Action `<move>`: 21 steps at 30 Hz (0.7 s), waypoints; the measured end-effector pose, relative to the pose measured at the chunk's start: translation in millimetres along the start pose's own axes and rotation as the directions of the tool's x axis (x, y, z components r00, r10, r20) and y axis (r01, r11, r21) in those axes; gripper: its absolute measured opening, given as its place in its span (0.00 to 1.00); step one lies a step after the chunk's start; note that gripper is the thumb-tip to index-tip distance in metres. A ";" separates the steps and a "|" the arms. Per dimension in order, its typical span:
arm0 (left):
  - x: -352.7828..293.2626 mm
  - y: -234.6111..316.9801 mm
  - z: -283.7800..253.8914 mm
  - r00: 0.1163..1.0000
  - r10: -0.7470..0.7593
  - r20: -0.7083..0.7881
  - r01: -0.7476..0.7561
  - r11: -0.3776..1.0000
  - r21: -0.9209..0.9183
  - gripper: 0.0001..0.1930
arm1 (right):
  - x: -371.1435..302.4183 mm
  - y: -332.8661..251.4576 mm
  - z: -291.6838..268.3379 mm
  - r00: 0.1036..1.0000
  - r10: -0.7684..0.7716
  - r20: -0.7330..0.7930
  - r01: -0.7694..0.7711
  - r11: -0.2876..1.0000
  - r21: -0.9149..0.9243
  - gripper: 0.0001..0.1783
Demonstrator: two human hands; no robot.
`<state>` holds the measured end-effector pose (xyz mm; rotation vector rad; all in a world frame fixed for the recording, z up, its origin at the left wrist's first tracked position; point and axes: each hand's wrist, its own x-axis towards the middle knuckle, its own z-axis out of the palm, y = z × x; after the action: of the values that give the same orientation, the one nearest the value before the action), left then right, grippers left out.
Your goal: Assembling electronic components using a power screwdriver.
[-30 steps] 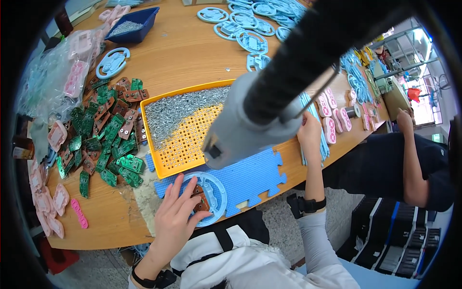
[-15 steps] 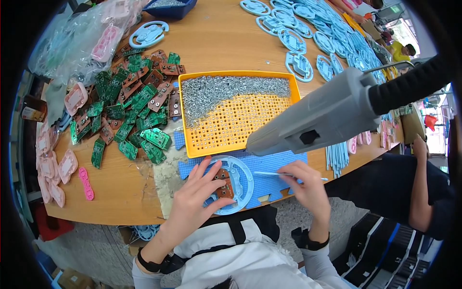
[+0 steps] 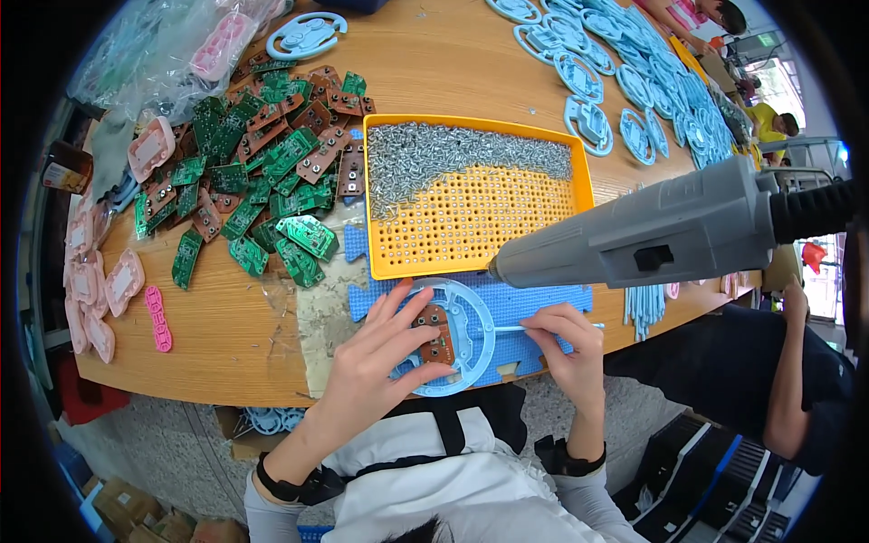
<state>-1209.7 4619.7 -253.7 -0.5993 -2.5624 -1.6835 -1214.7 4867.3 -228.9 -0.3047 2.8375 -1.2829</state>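
A light blue toy steering wheel half (image 3: 487,344) lies on the blue foam mat, with a brown circuit board (image 3: 438,342) inside its ring. My left hand (image 3: 385,348) grips the wheel from the left, thumb and fingers on the board and ring. At the right, my right hand (image 3: 570,348) pinches a thin light blue plastic stick (image 3: 511,328). The stick lies level, and its left end meets the ring's right side; I cannot tell whether it goes into the rim. A grey electric screwdriver (image 3: 634,233) hangs above the mat, touched by neither hand.
Beyond the wheel stands a yellow tray (image 3: 480,270) of small screws. Circuit boards (image 3: 262,181) are heaped at left, beside pink plastic parts (image 3: 122,281). Many blue wheel parts (image 3: 634,86) cover the far right, and more blue sticks (image 3: 644,308) lie right. Another person's arm (image 3: 786,380) shows at right.
My right hand has come closer to the wheel, and the stick reaches further over against the ring. The left hand keeps its grip. The whole view has shifted slightly.
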 end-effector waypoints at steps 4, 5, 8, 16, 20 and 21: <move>-0.1 0.1 1.9 1.000 0.016 -0.009 -0.015 0.999 0.040 0.19 | 7.1 0.7 6.7 0.998 -0.057 0.005 0.058 0.996 -0.063 0.08; 0.3 0.4 2.5 1.000 0.026 -0.010 -0.025 0.998 0.053 0.19 | 9.1 1.1 6.7 0.998 -0.058 0.008 0.058 0.996 -0.062 0.08; -0.3 1.7 6.8 0.998 0.042 -0.036 -0.038 0.995 0.093 0.19 | 11.7 2.1 7.8 0.988 -0.154 -0.008 0.152 0.982 -0.113 0.09; 0.1 7.2 10.1 0.998 0.063 -0.029 -0.055 0.974 0.218 0.18 | 15.7 -0.6 14.6 0.980 -0.198 0.001 0.195 0.966 -0.171 0.08; -0.1 8.4 12.7 0.997 0.047 -0.054 -0.035 0.977 0.212 0.18 | 17.6 0.7 10.8 0.979 -0.201 -0.009 0.195 0.959 -0.205 0.08; 0.0 8.4 12.4 0.998 0.046 -0.053 -0.034 0.977 0.212 0.18 | 17.3 2.0 11.3 0.979 -0.205 -0.003 0.201 0.960 -0.196 0.08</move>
<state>-1204.5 4633.6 -251.6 -0.5755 -2.6219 -1.3709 -1231.0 4857.1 -236.7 -0.6035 3.0227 -1.0397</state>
